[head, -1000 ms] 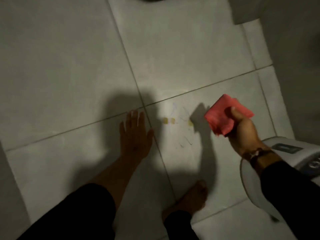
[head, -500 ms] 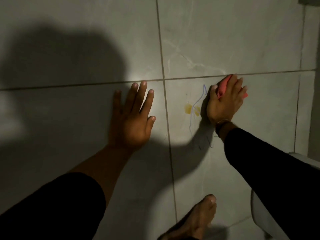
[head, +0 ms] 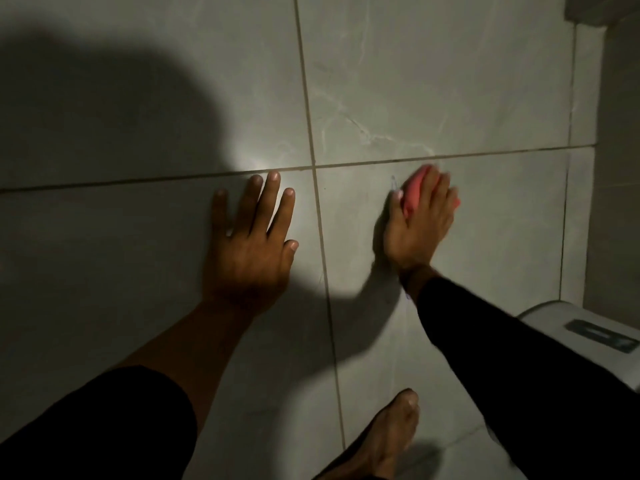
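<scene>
Left hand (head: pixel 249 244) on tiles (head: pixel 450 81), left of cloth (head: pixel 412 194) under right hand (head: pixel 420 225).

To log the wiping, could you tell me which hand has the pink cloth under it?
The right hand: the pink cloth shows beneath its fingers, while the left hand lies flat and bare.
</scene>
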A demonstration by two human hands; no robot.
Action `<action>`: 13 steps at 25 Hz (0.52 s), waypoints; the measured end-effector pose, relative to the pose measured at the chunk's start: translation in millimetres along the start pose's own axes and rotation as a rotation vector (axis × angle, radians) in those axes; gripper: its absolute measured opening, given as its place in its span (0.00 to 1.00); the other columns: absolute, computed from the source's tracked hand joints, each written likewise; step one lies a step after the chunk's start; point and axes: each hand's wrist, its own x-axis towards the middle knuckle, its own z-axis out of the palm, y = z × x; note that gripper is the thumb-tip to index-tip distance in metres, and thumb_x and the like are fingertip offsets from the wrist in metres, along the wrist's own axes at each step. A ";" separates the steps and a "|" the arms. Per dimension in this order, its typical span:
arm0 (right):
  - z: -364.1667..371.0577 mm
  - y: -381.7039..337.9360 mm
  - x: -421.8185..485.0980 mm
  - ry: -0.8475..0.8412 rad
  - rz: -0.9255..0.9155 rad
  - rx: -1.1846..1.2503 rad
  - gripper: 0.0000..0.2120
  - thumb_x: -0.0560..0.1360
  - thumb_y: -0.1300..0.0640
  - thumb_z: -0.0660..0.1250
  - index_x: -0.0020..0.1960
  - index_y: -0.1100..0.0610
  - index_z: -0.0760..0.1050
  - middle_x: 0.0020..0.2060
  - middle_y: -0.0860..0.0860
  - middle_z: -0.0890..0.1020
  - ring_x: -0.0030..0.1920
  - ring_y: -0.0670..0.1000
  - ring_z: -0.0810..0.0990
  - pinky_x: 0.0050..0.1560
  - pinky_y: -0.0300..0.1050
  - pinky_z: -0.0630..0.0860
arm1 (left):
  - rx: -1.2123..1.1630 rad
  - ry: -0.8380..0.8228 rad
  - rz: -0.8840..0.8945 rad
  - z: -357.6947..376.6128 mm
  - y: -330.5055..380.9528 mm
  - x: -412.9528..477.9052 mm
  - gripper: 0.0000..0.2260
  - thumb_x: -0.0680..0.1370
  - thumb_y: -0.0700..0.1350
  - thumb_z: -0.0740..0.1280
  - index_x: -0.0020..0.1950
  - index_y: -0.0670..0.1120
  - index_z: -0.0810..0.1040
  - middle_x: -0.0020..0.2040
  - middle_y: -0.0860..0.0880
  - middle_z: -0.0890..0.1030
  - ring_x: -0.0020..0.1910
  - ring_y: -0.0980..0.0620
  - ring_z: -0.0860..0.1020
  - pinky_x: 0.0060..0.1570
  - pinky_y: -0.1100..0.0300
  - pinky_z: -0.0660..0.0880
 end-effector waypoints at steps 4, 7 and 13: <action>38.8 -57.9 -46.5 0.002 -0.471 -0.052 0.38 0.85 0.39 0.49 0.88 0.59 0.52 0.89 0.60 0.51 0.89 0.65 0.48 0.89 0.65 0.45 | -0.007 0.011 0.015 0.5 -1.5 1.9 0.33 0.85 0.57 0.53 0.88 0.46 0.51 0.89 0.41 0.48 0.88 0.40 0.47 0.82 0.29 0.51; 19.2 15.2 -86.1 -0.086 -0.446 -0.090 0.37 0.85 0.42 0.52 0.88 0.59 0.52 0.89 0.61 0.50 0.89 0.65 0.45 0.89 0.65 0.44 | -0.014 0.009 0.012 0.7 -1.5 0.0 0.33 0.86 0.57 0.53 0.88 0.46 0.50 0.89 0.41 0.47 0.89 0.40 0.46 0.82 0.30 0.50; 9.0 -39.9 23.7 0.142 -0.193 -0.038 0.37 0.83 0.42 0.52 0.87 0.59 0.57 0.88 0.61 0.58 0.89 0.64 0.53 0.88 0.65 0.48 | -0.002 0.052 0.011 6.4 -1.6 -0.5 0.33 0.85 0.57 0.53 0.88 0.46 0.50 0.89 0.42 0.47 0.89 0.41 0.46 0.82 0.29 0.50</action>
